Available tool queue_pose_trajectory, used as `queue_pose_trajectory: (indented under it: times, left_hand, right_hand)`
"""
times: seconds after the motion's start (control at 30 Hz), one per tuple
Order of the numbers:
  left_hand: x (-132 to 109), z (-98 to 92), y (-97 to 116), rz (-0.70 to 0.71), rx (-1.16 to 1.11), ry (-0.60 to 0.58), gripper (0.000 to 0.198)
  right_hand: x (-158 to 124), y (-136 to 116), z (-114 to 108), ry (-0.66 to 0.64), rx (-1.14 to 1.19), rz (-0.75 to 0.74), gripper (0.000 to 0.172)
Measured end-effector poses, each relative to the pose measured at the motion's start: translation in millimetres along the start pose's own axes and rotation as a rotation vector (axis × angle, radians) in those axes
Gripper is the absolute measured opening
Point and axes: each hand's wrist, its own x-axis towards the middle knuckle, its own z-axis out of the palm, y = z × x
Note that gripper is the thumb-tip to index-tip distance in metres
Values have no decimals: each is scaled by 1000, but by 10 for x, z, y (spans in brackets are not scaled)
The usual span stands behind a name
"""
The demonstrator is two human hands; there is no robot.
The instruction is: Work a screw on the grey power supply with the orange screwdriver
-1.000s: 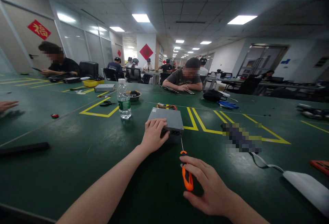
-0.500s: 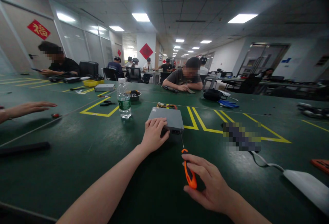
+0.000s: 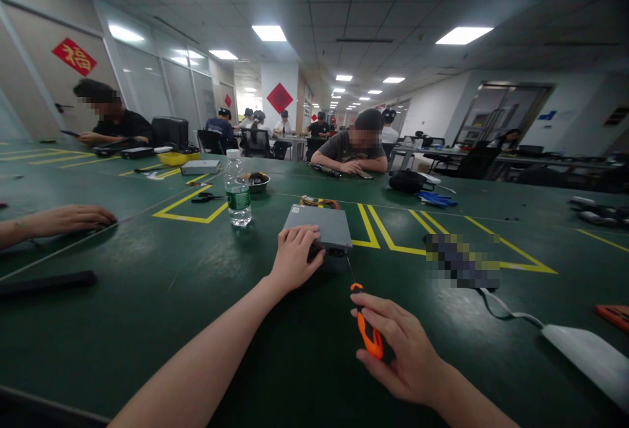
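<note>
A grey metal computer power supply (image 3: 330, 223) lies on the green table, its bundle of coloured cables (image 3: 319, 202) at the far side. My left hand (image 3: 293, 256) grips its near left corner, fingers over the top and thumb along the front face. Between the fingers of my right hand (image 3: 400, 343) is a screwdriver (image 3: 368, 331) with an orange and black handle. Its thin shaft points up and away, the tip at the front right edge of the power supply, beside the socket. Whether the tip sits in a screw is too small to tell.
Left of the power supply stands a water bottle (image 3: 238, 195), with a metal bowl (image 3: 256, 182) behind it. Another person's hand (image 3: 73, 219) rests at the left. A white power adapter (image 3: 587, 352) with a cable lies right. A person (image 3: 351, 146) sits opposite.
My right hand and the screwdriver handle have shifted slightly right, tilting the shaft more. My left hand and the power supply stay put. The other person's hand at left has lowered onto the table.
</note>
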Motion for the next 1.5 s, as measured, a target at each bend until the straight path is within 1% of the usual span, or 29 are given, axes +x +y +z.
queue_pose_trajectory:
  times: [0.17,0.3,0.4,0.57,0.67,0.87,0.97,1.1,1.27,1.5]
  left_hand:
    - [1,6,-4,1,-2,6,25]
    - [1,15,-4,2,-4,9,25]
    - [-1,16,-3,1,-6,8,26]
    - [-6,8,-7,5,-9,12,24]
    - [-6,5,-8,5,-11,12,24]
    - [-7,-7,1,6,-14,5,26]
    - [-9,-15,6,-1,-15,-1,26]
    - [-11,-12,3,5,-18,8,27]
    - [-13,2,-7,10,-21,19,27]
    - [-12,8,-6,2,-19,16,28]
  right_hand:
    - [-24,8,3,-101,27,18,43]
    - [16,5,-4,-185,-53,-42,41]
    - [36,8,8,-161,-64,-68,39]
    - [35,16,23,-24,-29,-70,33]
    - [40,11,18,20,-50,-62,26]
    - [61,-17,7,-19,-99,-72,25]
    - [85,-36,1,-27,-85,-105,26]
    - [127,-57,33,-74,-69,-121,29]
    - [151,-61,93,-109,-73,-114,30]
    - [149,-48,107,-120,-98,-83,29]
